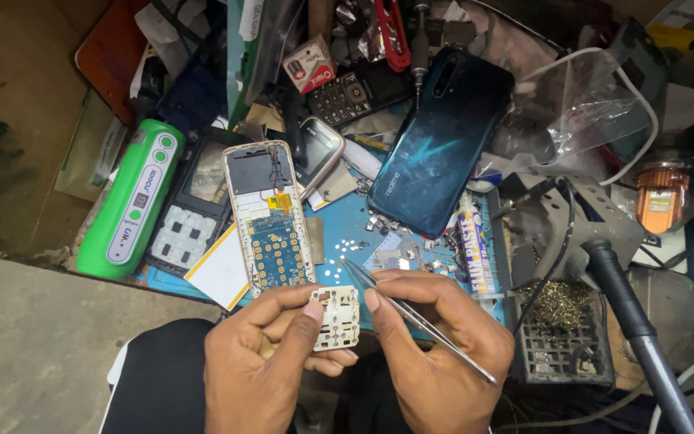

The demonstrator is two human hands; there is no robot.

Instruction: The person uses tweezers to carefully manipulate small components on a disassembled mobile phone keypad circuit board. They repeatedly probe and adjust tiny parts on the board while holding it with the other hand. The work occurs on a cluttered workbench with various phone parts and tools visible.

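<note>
head | l hand [263,362] pinches keypad frame [336,318] | r hand [435,337] pinches tweezers [411,315]

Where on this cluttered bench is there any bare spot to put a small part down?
Little room. One bare strip of blue mat lies between the opened keypad phone and the dark blue smartphone, though tiny metal bits dot it. The grey floor left of the left hand is open. Behind the phones and around the soldering stand it is packed.
</note>
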